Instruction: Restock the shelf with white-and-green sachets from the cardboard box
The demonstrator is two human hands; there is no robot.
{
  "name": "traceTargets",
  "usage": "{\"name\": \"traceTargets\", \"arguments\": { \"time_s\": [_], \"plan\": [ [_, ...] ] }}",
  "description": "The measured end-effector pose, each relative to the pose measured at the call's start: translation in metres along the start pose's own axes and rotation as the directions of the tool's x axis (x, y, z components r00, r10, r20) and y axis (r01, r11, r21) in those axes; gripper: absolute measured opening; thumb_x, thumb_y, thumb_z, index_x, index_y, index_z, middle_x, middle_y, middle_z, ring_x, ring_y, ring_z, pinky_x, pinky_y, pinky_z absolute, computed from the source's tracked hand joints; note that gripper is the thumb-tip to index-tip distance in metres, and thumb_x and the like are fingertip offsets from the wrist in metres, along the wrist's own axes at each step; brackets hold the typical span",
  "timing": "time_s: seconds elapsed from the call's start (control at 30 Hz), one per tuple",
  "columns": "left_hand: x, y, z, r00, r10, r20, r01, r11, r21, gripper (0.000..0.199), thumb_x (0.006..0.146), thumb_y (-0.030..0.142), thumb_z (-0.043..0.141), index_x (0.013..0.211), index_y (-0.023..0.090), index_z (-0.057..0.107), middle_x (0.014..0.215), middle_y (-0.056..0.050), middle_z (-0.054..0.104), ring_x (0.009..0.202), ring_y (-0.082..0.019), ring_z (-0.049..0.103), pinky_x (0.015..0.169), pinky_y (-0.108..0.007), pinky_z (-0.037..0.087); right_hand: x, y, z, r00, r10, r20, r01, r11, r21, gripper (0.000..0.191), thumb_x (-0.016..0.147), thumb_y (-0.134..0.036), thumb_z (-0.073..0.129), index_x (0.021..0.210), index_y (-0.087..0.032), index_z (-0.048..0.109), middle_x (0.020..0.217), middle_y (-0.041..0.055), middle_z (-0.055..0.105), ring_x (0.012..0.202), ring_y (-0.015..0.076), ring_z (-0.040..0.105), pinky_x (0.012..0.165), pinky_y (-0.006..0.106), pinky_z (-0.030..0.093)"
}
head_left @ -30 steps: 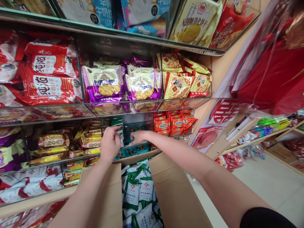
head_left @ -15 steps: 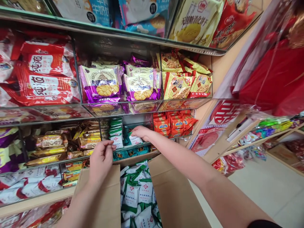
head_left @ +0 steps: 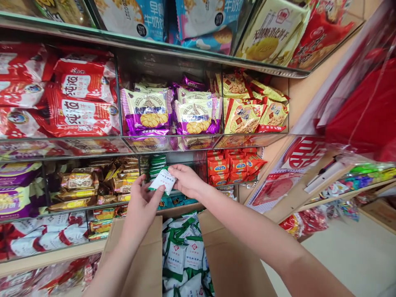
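A small white-and-green snack packet (head_left: 164, 181) is held tilted between my two hands, in front of a lower shelf compartment. My right hand (head_left: 187, 180) pinches its right end. On the left side, my left hand (head_left: 144, 200) grips it, thumb on the front and fingers partly hidden behind. Just behind the packet, a stack of green-edged packets (head_left: 157, 161) stands in the compartment, partly covered. Below my hands sits an open cardboard box (head_left: 236, 251), filled with similar white-and-green packets (head_left: 185, 255).
Orange-red packets (head_left: 233, 167) lie right of the compartment, brown-and-yellow ones (head_left: 77, 181) to its left. Teal packets (head_left: 177, 201) are underneath. Above runs a clear shelf edge (head_left: 173, 142) bearing purple biscuit packets (head_left: 148, 111). Red plastic-wrapped goods (head_left: 368, 103) hang at right.
My right hand has come out of the compartment with a packet. My left hand has opened from its curled pose and now holds the packet too. The view has shifted slightly left.
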State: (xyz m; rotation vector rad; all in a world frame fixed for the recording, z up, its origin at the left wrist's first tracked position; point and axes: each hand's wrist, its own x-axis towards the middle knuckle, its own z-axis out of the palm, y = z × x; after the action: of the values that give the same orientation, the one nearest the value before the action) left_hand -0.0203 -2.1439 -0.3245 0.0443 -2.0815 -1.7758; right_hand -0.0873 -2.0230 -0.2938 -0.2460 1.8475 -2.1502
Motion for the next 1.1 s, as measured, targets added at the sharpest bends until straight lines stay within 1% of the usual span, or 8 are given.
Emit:
{"name": "traceTargets", "arguments": {
  "time_s": [0.1, 0.23, 0.4, 0.5, 0.63, 0.83, 1.0, 1.1],
  "plan": [
    [-0.012, 0.009, 0.0, 0.993, -0.077, 0.086, 0.084, 0.993, -0.08, 0.059, 0.066, 0.038, 0.063, 0.114, 0.022, 0.033, 0.08, -0.002, 0.063, 0.066, -0.018, 0.063, 0.053, -0.031, 0.053, -0.02, 0.008, -0.002, 0.986, -0.159, 0.051, 0.16, 0.987, -0.031, 0.01, 0.076, -0.024, 0.056, 0.082, -0.017, 0.051, 0.072, -0.0035, 0.056, 0.062, 0.0072, 0.052, 0.06, 0.019, 0.043],
    [-0.037, 0.01, 0.003, 0.998, -0.052, 0.034, 0.055, 0.991, -0.121, 0.058, 0.067, 0.034, 0.065, 0.116, 0.027, 0.034, 0.073, 0.004, 0.057, 0.063, -0.012, 0.058, 0.053, -0.022, 0.049, -0.041, 0.025, -0.015, 0.93, -0.355, 0.097, 0.366, 0.92, -0.138, 0.016, 0.072, -0.031, 0.058, 0.075, -0.017, 0.05, 0.064, -0.0051, 0.05, 0.057, 0.0075, 0.046, 0.053, 0.018, 0.037],
    [-0.07, 0.001, 0.004, 0.991, -0.121, 0.05, 0.128, 0.979, -0.161, 0.056, 0.069, 0.037, 0.062, 0.115, 0.032, 0.031, 0.063, 0.008, 0.045, 0.057, -0.014, 0.055, 0.047, -0.023, 0.049, -0.065, 0.041, -0.023, 0.975, -0.218, -0.032, 0.208, 0.961, -0.183, 0.022, 0.075, -0.032, 0.05, 0.06, -0.019, 0.041, 0.05, -0.0076, 0.033, 0.045, 0.0075, 0.033, 0.044, 0.02, 0.027],
    [-0.076, -0.007, -0.007, 0.981, -0.073, 0.182, 0.08, 0.996, -0.035, 0.05, 0.072, 0.036, 0.059, 0.115, 0.033, 0.032, 0.066, 0.006, 0.048, 0.063, -0.016, 0.056, 0.052, -0.025, 0.049, -0.078, 0.038, -0.029, 0.975, -0.155, 0.158, 0.188, 0.958, -0.215, 0.013, 0.072, -0.029, 0.057, 0.079, -0.02, 0.05, 0.062, -0.0055, 0.05, 0.055, 0.0094, 0.047, 0.05, 0.02, 0.034],
    [-0.074, -0.011, -0.023, 0.926, -0.022, 0.377, -0.02, 0.994, 0.107, 0.045, 0.076, 0.032, 0.055, 0.117, 0.035, 0.035, 0.08, 0.0, 0.055, 0.075, -0.017, 0.057, 0.068, -0.029, 0.049, -0.084, 0.027, -0.036, 0.871, -0.123, 0.476, 0.364, 0.812, -0.456, 0.038, 0.067, -0.03, 0.066, 0.104, -0.024, 0.058, 0.093, 0.0, 0.063, 0.083, 0.0153, 0.056, 0.068, 0.023, 0.039],
    [-0.071, -0.01, -0.032, 0.927, -0.103, 0.36, 0.183, 0.963, -0.196, 0.043, 0.07, 0.028, 0.065, 0.107, 0.035, 0.044, 0.085, 0.0, 0.065, 0.08, -0.017, 0.062, 0.069, -0.028, 0.052, -0.08, 0.026, -0.03, 0.866, 0.126, 0.484, 0.033, 0.952, -0.306, 0.03, 0.064, -0.027, 0.068, 0.093, -0.02, 0.066, 0.075, -0.0009, 0.063, 0.065, 0.0115, 0.056, 0.059, 0.022, 0.04],
    [-0.071, -0.018, -0.049, 0.88, -0.235, 0.412, 0.37, 0.883, -0.287, 0.037, 0.066, 0.029, 0.069, 0.1, 0.028, 0.056, 0.08, -0.002, 0.068, 0.072, -0.016, 0.063, 0.063, -0.025, 0.052, -0.077, 0.023, -0.03, 0.747, 0.277, 0.605, -0.154, 0.957, -0.247, 0.035, 0.057, -0.031, 0.073, 0.09, -0.019, 0.068, 0.075, -0.0005, 0.064, 0.065, 0.0099, 0.056, 0.064, 0.023, 0.043],
    [-0.073, -0.016, -0.052, 0.893, -0.289, 0.346, 0.403, 0.855, -0.325, 0.04, 0.067, 0.03, 0.069, 0.103, 0.028, 0.054, 0.077, -0.001, 0.068, 0.069, -0.014, 0.062, 0.063, -0.022, 0.052, -0.068, 0.019, -0.028, 0.729, 0.291, 0.619, -0.173, 0.954, -0.244, 0.038, 0.055, -0.032, 0.075, 0.089, -0.017, 0.067, 0.077, 0.0003, 0.064, 0.068, 0.0097, 0.058, 0.069, 0.023, 0.044]
  ]
}}
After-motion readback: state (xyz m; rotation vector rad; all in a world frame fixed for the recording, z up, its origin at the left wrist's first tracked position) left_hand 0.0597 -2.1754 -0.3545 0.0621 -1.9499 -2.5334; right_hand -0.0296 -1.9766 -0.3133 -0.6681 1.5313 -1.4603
